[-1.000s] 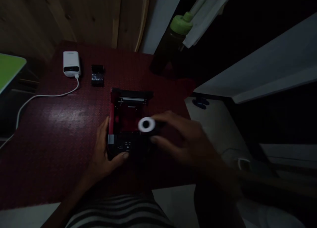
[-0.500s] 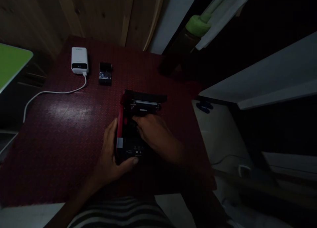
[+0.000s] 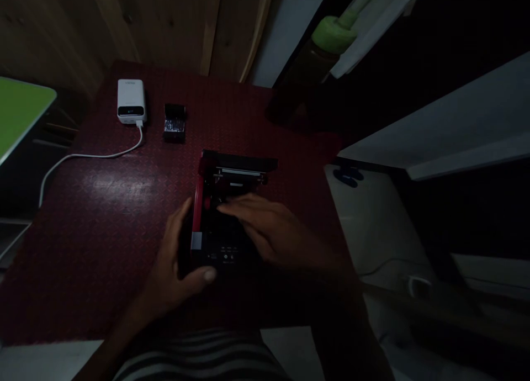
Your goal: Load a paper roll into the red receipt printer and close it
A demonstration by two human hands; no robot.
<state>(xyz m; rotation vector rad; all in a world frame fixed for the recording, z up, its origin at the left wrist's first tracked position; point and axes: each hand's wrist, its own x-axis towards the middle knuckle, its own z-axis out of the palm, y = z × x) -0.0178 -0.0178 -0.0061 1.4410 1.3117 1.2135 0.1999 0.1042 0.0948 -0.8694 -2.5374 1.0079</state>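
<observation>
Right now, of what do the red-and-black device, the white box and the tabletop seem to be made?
Device: likely plastic, smooth; its red side wall has a soft sheen.
White box: probably matte plastic; even surface, rounded corners.
Tabletop: perhaps semi-gloss vinyl; textured pattern, glare patch; dim light leaves it open.

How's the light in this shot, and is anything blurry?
Head view: dim overall, with a pale glare patch on the red table; head view: shadow swallows much of the open black-and-red device's inside; head view: the right hand looks soft and dark toward the wrist.
</observation>
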